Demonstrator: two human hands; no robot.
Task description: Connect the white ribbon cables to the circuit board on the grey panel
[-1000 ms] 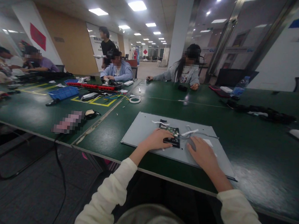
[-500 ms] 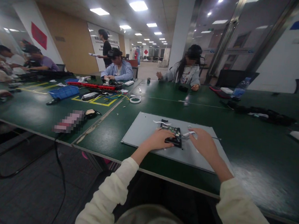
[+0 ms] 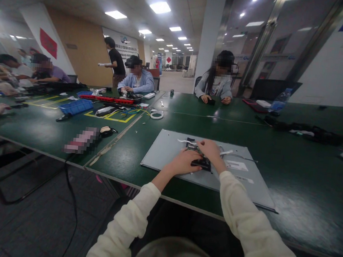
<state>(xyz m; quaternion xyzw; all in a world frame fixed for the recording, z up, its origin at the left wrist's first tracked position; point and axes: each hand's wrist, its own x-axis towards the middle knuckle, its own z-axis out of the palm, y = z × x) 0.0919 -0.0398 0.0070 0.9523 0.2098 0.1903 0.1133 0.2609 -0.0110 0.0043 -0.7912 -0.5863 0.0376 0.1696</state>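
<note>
A grey flat panel (image 3: 163, 154) lies on the green table in front of me. On it sits a green circuit board in a black frame (image 3: 206, 164), partly covered by my hands. My left hand (image 3: 183, 162) grips the board from the left, thumb at the near edge and fingers across its top. My right hand (image 3: 210, 150) reaches over the board's upper part with fingertips drawn together; whatever they pinch is hidden. A white flat ribbon cable (image 3: 226, 152) sticks out right of my right hand. Another white strip (image 3: 185, 141) lies beyond the board.
A thin dark cable (image 3: 244, 157) runs across the panel's right side. White tape roll (image 3: 156, 115), small wrench (image 3: 162, 103), blue tray (image 3: 76, 106) and red strip (image 3: 107, 99) lie farther off. A pouch (image 3: 107, 131) is at left. Co-workers sit across the table.
My right hand has moved left from the white ribbon cable to over the board, uncovering labels on the panel. My left hand stays on the board. The person opposite has lowered a hand.
</note>
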